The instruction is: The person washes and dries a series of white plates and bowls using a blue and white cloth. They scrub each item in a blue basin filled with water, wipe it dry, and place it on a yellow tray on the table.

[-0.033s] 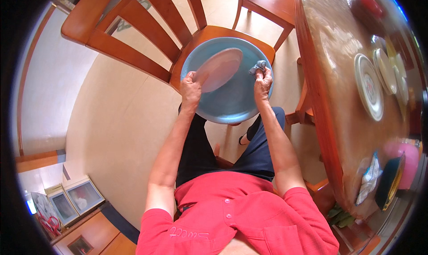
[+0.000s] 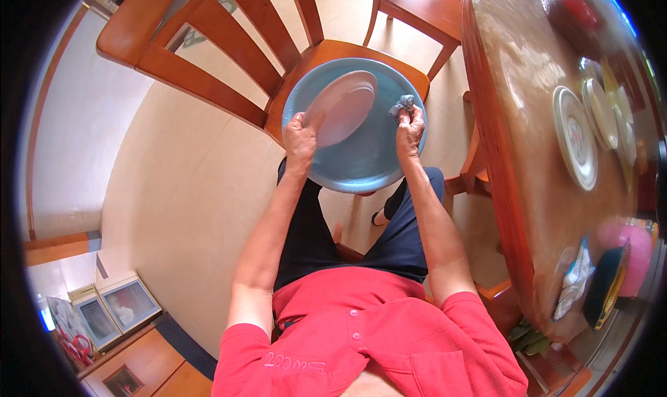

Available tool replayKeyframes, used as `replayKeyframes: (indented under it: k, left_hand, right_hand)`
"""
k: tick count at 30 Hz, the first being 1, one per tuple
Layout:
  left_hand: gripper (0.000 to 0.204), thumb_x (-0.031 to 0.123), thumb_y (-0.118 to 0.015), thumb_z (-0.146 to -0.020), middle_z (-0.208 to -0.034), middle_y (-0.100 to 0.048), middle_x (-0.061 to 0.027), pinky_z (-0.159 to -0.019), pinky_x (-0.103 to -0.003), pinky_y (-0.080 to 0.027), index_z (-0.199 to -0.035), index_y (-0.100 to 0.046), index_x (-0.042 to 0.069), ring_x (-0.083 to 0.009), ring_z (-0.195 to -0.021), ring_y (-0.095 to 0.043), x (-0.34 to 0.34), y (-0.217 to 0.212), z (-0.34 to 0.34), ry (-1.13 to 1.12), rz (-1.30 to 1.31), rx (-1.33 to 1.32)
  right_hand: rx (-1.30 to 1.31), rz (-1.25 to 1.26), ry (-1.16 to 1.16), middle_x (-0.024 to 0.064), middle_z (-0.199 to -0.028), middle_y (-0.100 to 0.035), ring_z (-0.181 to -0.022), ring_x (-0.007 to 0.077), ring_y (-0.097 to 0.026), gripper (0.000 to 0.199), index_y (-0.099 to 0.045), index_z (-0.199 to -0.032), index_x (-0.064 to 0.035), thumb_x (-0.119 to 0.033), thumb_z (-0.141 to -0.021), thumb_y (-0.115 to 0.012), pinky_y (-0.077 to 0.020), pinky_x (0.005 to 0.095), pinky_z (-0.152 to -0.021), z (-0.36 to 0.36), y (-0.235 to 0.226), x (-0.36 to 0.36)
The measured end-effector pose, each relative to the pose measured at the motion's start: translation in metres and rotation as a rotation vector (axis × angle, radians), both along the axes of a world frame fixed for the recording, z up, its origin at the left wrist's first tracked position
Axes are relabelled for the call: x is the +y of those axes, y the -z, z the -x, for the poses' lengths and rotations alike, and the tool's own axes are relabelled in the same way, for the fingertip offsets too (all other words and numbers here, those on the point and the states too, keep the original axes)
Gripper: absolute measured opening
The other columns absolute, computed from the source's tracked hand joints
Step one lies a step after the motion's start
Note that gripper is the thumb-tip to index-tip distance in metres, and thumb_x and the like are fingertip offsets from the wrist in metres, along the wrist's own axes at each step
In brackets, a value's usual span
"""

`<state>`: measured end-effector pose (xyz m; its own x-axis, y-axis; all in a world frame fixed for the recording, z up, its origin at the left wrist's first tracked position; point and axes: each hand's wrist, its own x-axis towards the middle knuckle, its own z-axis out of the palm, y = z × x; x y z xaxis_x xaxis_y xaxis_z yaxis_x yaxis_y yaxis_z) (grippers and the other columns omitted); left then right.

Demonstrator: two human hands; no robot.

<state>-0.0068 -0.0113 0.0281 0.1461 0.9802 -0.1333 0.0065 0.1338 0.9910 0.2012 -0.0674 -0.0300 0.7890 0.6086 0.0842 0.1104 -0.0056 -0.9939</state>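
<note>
A wide blue basin point(image 2: 356, 186) rests on the seat of a wooden chair point(image 2: 326, 50), in front of my knees. My left hand point(image 2: 300, 141) is closed on the near left edge of a white plate point(image 2: 346, 105), which it holds tilted over the basin. At the basin's right side, my right hand point(image 2: 410, 129) pinches a crumpled grey-blue cloth point(image 2: 401, 106), apart from the plate. Water seems to lie in the basin, though its depth cannot be made out.
To the right stands a wooden table point(image 2: 517, 119) bearing a white plate point(image 2: 575, 138), several more dishes point(image 2: 601, 113), a folded cloth packet point(image 2: 575, 280) and a pink container point(image 2: 636, 258). A second wooden chair point(image 2: 424, 8) is at the back. Boxes point(image 2: 128, 304) lie at lower left.
The plate in my left hand has tipped slightly, its broad face turning a little more toward me. The right hand with the cloth has hardly moved.
</note>
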Motion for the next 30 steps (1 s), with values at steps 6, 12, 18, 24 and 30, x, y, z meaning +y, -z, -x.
replayKeyframes:
  k: [6, 12, 18, 24, 30]
  left_hand:
    - [0.038, 0.026, -0.064, -0.082, -0.092, -0.06, -0.0129, -0.07, -0.029, -0.046, -0.104, -0.056, -0.005, -0.017, -0.078, -0.056, 0.001, 0.046, -0.019, -0.298, 0.362, -0.302]
    - [0.048, 0.004, -0.063, -0.075, -0.108, -0.046, -0.0205, -0.077, -0.044, -0.049, -0.109, -0.029, -0.002, -0.031, -0.097, -0.053, 0.002, 0.122, -0.006, -0.154, 0.475, -0.247]
    - [0.055, 0.006, -0.06, -0.078, -0.113, -0.046, -0.0232, -0.065, -0.052, -0.053, -0.12, -0.026, 0.004, -0.0356, -0.094, -0.056, -0.016, 0.071, -0.026, -0.148, 0.569, 0.07]
    - [0.053, 0.002, -0.059, -0.071, -0.101, -0.055, -0.0217, -0.048, -0.047, -0.052, -0.118, -0.037, 0.003, -0.0363, -0.082, -0.06, -0.011, 0.095, -0.028, -0.167, 0.581, 0.112]
    - [0.053, 0.002, -0.059, -0.072, -0.103, -0.053, -0.0221, -0.045, -0.048, -0.053, -0.119, -0.035, 0.003, -0.0374, -0.083, -0.06, -0.012, 0.089, -0.028, -0.158, 0.617, 0.065]
  right_hand:
    - [-0.4, 0.12, -0.072, 0.0158, -0.096, -0.057, -0.088, 0.0316, -0.056, 0.019, -0.055, -0.099, -0.001, -0.007, -0.082, -0.052, -0.0442, 0.038, -0.078, 0.004, 0.006, -0.003]
    - [-0.838, 0.36, -0.336, 0.0245, -0.114, -0.047, -0.103, 0.0382, -0.049, 0.029, -0.056, -0.103, -0.0034, -0.008, -0.074, -0.055, -0.0402, 0.0447, -0.089, 0.021, 0.009, -0.007]
    - [-0.893, 0.455, -0.782, 0.0275, -0.124, -0.04, -0.112, 0.0413, -0.043, 0.043, -0.047, -0.115, 0.0009, 0.0, -0.073, -0.046, -0.0365, 0.0446, -0.095, 0.044, 0.003, -0.021]
    - [-0.971, 0.363, -0.967, 0.0209, -0.132, -0.037, -0.122, 0.0384, -0.035, 0.048, -0.047, -0.122, -0.0068, 0.001, -0.075, -0.046, -0.0313, 0.0442, -0.1, 0.067, -0.004, -0.008]
    - [-1.131, 0.428, -0.83, 0.0161, -0.131, -0.036, -0.121, 0.0358, -0.034, 0.049, -0.044, -0.124, -0.0126, -0.005, -0.076, -0.047, -0.0305, 0.0464, -0.098, 0.058, 0.004, 0.041]
